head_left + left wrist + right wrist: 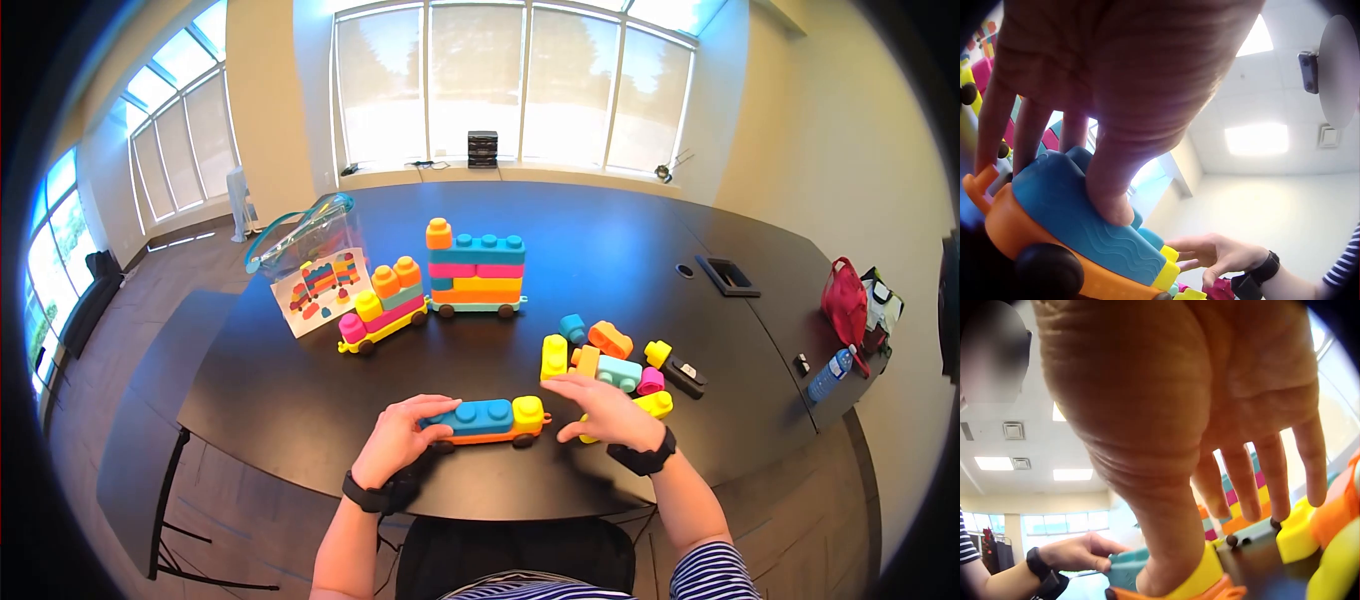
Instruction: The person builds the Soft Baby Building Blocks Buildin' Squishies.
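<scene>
An orange wheeled base near the table's front edge carries a long blue block and a yellow block at its right end. My left hand grips the blue block's left part, thumb on the near side and fingers on the far side. Just right of this wagon, my right hand hovers with fingers extended and nothing held. Its palm partly covers a yellow piece below it. In the right wrist view the thumb overlaps the wagon's yellow block.
Loose blocks, including a teal one, and a black object lie beyond my right hand. Behind the wagon stand a small block train, a taller block wagon, a picture card and a clear bag. A bottle stands far right.
</scene>
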### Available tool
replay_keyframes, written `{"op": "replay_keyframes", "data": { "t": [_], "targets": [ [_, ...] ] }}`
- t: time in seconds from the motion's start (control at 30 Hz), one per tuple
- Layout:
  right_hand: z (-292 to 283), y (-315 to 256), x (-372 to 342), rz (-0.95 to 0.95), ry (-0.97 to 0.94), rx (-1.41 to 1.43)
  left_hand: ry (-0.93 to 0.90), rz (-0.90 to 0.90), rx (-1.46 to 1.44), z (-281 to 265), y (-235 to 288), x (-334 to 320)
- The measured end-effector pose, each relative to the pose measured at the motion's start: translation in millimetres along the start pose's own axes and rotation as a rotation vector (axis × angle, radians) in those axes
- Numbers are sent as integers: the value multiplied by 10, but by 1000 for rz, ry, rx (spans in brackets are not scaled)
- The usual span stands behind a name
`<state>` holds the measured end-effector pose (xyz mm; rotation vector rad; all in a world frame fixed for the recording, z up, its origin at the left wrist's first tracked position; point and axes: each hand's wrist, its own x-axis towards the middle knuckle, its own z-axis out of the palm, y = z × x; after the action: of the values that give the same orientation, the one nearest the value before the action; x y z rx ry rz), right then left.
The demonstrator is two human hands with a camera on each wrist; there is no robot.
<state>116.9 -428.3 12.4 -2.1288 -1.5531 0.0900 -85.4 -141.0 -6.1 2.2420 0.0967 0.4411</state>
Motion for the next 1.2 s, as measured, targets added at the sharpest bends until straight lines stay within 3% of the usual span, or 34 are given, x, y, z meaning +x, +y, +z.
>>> {"op": "replay_keyframes", "data": {
  "t": [0.2, 0.3, 0.43, 0.57, 0.7, 1.0, 1.13, 1.2],
  "targets": [
    [-253, 342, -501, 293, -172, -467, -10, -7, -15, -46, -25, -1],
    [-132, 509, -566, 314, -143, -378, 2, 1, -33, -14, 14, 4],
    [-26, 638, -463, 237, 48, -391, -11, -38, -67, 26, 10, 19],
    [-292, 496, -205, 358, -104, -326, 7, -9, -49, 60, -14, 18],
    [-321, 685, 156, 133, 199, -302, -16, 46, 53, 19, 77, 3],
    [-159, 826, 748, 442, -291, -257, 9, -63, -61, -36, -139, -32],
    [-249, 662, 781, 398, -179, -400, 7, -160, -98, -45, -72, -26],
    [-322, 372, 736, 279, 62, -184, 17, -127, -99, -15, -87, -5]
  ]
}}
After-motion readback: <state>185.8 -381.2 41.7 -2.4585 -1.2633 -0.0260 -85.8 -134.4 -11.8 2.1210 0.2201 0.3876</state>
